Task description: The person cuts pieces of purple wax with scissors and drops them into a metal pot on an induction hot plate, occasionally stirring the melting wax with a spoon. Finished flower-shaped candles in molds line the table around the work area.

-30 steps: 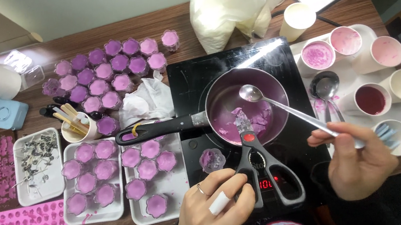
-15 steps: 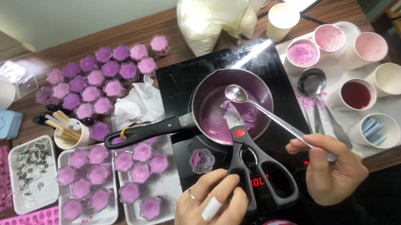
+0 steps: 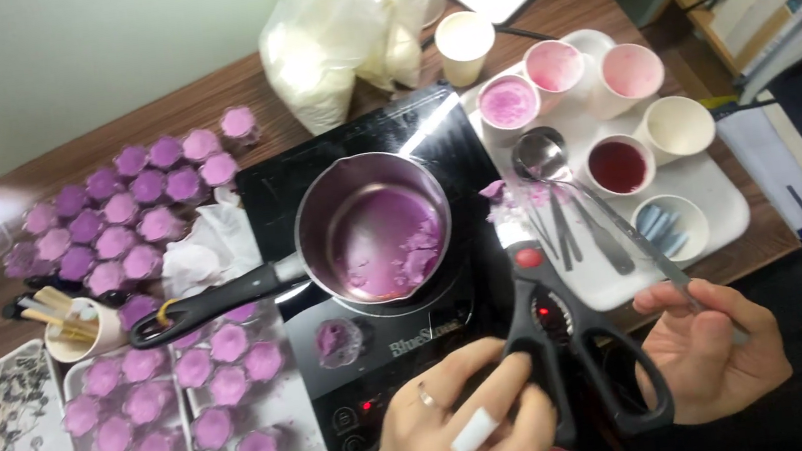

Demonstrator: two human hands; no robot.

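1. Left hand [image 3: 465, 435], nearest the lower frame edge: fingers curled closed around the handle loops of the black-handled scissors with a red pivot [image 3: 560, 338]; a white bandage wraps one finger; the wrist is cut off by the frame.
2. Right hand [image 3: 711, 341], lower right: fingers pinched shut on the handle end of a long metal spoon [image 3: 600, 208], whose bowl lies out over the white rectangular tray [image 3: 721, 204]; the palm is partly out of view.
3. Scissors blades point away from the person, over the right edge of the black induction hob [image 3: 384, 338]; whether the blades are parted cannot be made out.
4. Steel saucepan with a black handle [image 3: 376, 223], centred on the hob, holds purple wax, partly in flakes; free space remains around it on the hob.
5. Left of the hob, white trays of purple flower-shaped candles [image 3: 190, 401] reach the near table [image 3: 206, 102] edge; the lowest are cut off.
6. The tray at right carries paper cups [image 3: 616, 166] of pink, red and white contents, crowded to its rim.
7. Farthest: a clear plastic bag of white flakes [image 3: 350, 40], its top cropped.
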